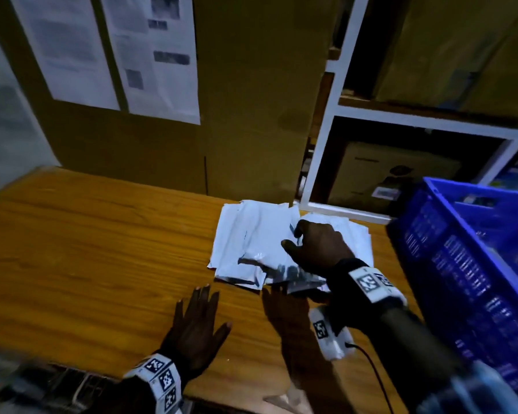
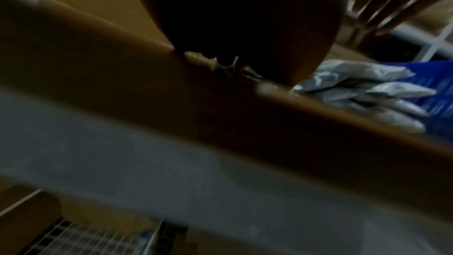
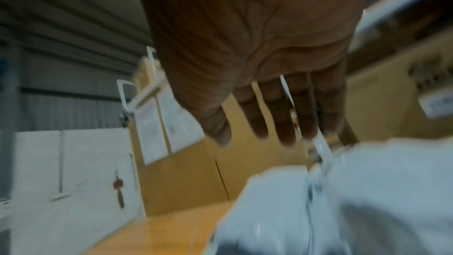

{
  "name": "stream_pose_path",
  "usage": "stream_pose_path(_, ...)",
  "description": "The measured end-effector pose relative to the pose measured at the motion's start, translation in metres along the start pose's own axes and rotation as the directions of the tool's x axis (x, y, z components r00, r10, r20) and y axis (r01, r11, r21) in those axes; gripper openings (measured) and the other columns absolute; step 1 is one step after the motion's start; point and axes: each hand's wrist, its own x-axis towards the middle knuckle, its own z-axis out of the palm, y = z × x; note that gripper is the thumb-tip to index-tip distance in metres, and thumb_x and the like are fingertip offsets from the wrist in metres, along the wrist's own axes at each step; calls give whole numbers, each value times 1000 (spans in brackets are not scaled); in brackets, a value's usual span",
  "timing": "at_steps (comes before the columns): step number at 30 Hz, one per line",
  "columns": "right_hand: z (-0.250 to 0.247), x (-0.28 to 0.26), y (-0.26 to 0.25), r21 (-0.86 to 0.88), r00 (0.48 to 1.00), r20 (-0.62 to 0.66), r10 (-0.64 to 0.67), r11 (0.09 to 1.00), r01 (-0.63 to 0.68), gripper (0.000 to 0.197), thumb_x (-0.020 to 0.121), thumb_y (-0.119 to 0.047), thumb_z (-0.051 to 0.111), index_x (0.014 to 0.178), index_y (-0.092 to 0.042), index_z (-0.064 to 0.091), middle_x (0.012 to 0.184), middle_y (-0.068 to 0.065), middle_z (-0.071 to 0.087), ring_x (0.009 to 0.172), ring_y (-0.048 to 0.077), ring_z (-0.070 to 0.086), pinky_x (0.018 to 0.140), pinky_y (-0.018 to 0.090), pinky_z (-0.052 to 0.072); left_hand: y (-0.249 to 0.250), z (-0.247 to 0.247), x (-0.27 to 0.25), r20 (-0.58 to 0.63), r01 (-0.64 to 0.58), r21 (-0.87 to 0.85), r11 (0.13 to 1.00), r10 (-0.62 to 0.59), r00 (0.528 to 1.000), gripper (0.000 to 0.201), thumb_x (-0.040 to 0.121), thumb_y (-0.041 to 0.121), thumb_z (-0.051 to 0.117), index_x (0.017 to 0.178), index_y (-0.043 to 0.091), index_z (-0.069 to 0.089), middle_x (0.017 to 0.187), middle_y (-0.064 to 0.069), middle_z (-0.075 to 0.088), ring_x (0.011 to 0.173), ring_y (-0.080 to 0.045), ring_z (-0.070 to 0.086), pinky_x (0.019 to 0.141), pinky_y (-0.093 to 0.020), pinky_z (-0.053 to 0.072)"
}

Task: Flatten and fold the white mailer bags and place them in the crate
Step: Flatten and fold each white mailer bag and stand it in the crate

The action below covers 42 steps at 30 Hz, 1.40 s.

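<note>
Mailer bags: a loose white pile point(image 1: 259, 243) lies flat on the wooden worktop point(image 1: 102, 249), at its far right part, overlapping one another; in the left wrist view the layered ends point(image 2: 360, 92) fan out toward the crate
Long axis: the bigger bags run roughly from the near edge toward the far edge of the worktop, tilted a little leftward at the top; the near ends are crumpled and show grey shading
Right hand: point(image 1: 317, 249) hovers low over or on the right half of the pile, palm down; the fingers point(image 3: 284, 115) reach forward straight and close together, with the thumb apart; contact with the bags is hard to judge in the blur
Left hand: point(image 1: 198, 330) lies flat on bare wood near the front edge, the fingers spread wide, holding nothing, just short of the pile's near left corner
Crate: blue, slatted point(image 1: 467, 264), stands at the right end of the worktop, close beside the pile
Edges: a tall cardboard box point(image 1: 251, 100) rises right behind the pile, and a white shelf frame point(image 1: 320, 144) stands to its right
Open room: the left stretch of worktop is bare wood
</note>
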Motion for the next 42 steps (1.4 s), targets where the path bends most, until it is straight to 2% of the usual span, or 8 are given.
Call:
stream_pose_path(4, 35, 38, -14, 69, 997, 15, 71, 995, -72, 54, 92, -50, 54, 127, -9, 48, 121, 17, 56, 115, 36, 52, 89, 39, 44, -6, 7, 4, 37, 55, 93, 994, -59, 998, 78, 95, 68, 20, 148, 13, 37, 154, -9, 31, 140, -27, 33, 113, -43, 5)
stream_pose_path(10, 76, 80, -34, 88, 965, 67, 252, 962, -257, 87, 85, -65, 55, 145, -11, 22, 138, 24, 38, 128, 42, 36, 103, 46, 31, -3, 6, 8, -64, 35, 118, 992, -28, 998, 80, 93, 69, 20, 149, 13, 34, 156, -8, 28, 143, -24, 26, 112, -50, 10)
stream_pose_path(24, 87, 112, -41, 254, 850, -26, 526, 826, -503, 92, 72, -56, 72, 141, -16, 26, 132, 23, 43, 125, 40, 38, 102, 45, 33, -4, 9, 12, -126, 26, 96, 995, -14, 992, 79, 93, 67, 25, 148, 13, 36, 155, -8, 30, 143, -22, 28, 111, -50, 15)
stream_pose_path(28, 54, 76, -45, 352, 938, -125, 325, 898, -264, 79, 72, -49, 72, 135, -16, 38, 125, 17, 47, 120, 38, 44, 99, 43, 39, -4, 6, 13, -165, 24, 37, 999, -18, 986, 73, 98, 60, 20, 148, 10, 36, 155, -5, 31, 143, -20, 27, 112, -47, 14)
stream_pose_path(31, 40, 22, -34, 364, 998, -31, 45, 931, -31, 61, 65, -45, 68, 120, -26, 47, 111, 6, 50, 108, 27, 53, 81, 33, 41, -5, 3, 12, -213, -9, -50, 999, -2, 977, 70, 101, 52, 11, 146, 7, 38, 151, -6, 38, 141, -22, 32, 112, -44, 15)
stream_pose_path(34, 51, -28, -9, 319, 990, 54, -131, 942, 107, 62, 58, -64, 49, 111, -32, 50, 109, 1, 56, 104, 19, 57, 86, 35, 46, -9, 3, 15, -310, -49, -252, 966, -33, 950, 75, 101, 52, 6, 138, 4, 50, 139, -11, 53, 131, -27, 47, 112, -37, 21)
stream_pose_path(38, 82, -73, 28, 234, 955, 214, -205, 960, 154, 57, 65, -46, 62, 118, -26, 53, 113, -3, 51, 106, 23, 57, 87, 36, 45, -16, 9, 12, -352, -50, -537, 842, -170, 920, 75, 94, 66, 10, 142, 19, 43, 144, -4, 48, 136, -20, 41, 116, -39, 25)
stream_pose_path(42, 115, -80, 33, 7, 902, 280, -328, 940, 340, 70, 63, -39, 63, 131, -25, 50, 124, -2, 51, 113, 24, 52, 98, 37, 39, -10, 7, 1, -346, -266, -396, 879, 126, 930, 70, 97, 64, 22, 144, 18, 44, 148, 2, 43, 139, -12, 34, 112, -35, 29)
